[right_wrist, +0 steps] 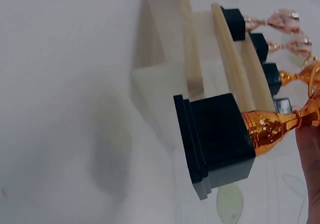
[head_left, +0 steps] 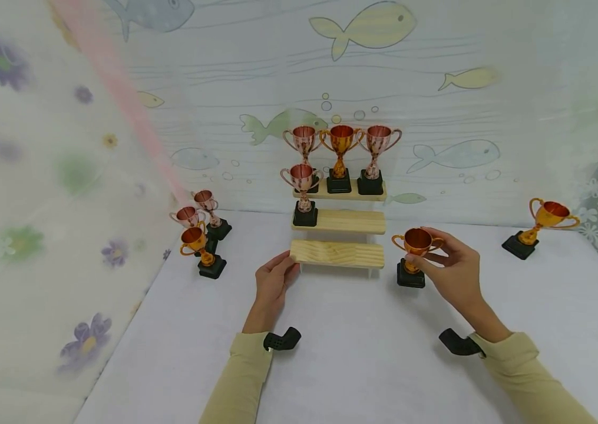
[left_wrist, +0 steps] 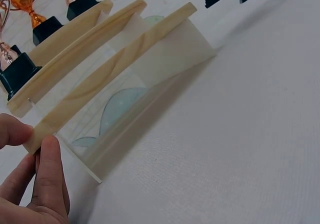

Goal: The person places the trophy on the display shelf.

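A three-step wooden display stand [head_left: 338,253] stands at the middle of the table. Its lowest step is pinched at the left end by my left hand [head_left: 272,285], thumb above and fingers below in the left wrist view. To the right of that step, my right hand [head_left: 455,271] holds a gold trophy cup [head_left: 411,277] upright by its upper part. The cup's black base [right_wrist: 220,134] hangs above the table in the right wrist view. On the top step, a gold trophy [head_left: 340,153] stands between two rose-gold ones. One rose-gold trophy [head_left: 305,206] occupies the middle step's left end.
At the table's left, two rose-gold trophies [head_left: 214,215] and a gold trophy [head_left: 205,256] stand close together. Another gold trophy [head_left: 534,227] is at the far right. A fish-patterned curtain [head_left: 277,70] hangs right behind the stand.
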### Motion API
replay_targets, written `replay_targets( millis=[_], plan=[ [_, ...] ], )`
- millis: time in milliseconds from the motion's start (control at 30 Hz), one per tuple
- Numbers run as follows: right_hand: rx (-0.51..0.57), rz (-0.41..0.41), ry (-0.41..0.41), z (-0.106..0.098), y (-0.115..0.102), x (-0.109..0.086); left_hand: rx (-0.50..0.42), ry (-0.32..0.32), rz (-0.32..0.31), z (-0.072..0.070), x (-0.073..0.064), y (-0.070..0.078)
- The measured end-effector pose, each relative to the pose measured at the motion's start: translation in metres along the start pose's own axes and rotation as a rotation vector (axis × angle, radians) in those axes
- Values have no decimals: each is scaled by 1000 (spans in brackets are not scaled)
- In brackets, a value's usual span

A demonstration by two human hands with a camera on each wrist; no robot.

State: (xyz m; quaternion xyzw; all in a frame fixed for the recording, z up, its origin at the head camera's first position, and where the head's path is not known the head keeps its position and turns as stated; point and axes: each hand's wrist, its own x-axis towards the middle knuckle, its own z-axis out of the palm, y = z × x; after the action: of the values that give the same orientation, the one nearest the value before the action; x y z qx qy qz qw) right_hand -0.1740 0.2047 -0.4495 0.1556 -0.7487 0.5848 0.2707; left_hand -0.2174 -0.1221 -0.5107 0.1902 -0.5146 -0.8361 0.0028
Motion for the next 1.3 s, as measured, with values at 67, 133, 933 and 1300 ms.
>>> replay_targets(
  millis=[67, 133, 933, 1300],
  plan=[
    [50, -18, -9, 5, -4, -1, 5, -5, 0, 0, -1, 0],
    [115, -40, -21, 9, -8, -1, 8, -8, 1, 0, -1, 1],
    [253, -72, 9, 73, -24, 35, 10, 2, 4, 0, -1, -1],
    [322, -37, 7, 96, -35, 72, 22, 7, 6, 1, 0, -1]
  ],
)
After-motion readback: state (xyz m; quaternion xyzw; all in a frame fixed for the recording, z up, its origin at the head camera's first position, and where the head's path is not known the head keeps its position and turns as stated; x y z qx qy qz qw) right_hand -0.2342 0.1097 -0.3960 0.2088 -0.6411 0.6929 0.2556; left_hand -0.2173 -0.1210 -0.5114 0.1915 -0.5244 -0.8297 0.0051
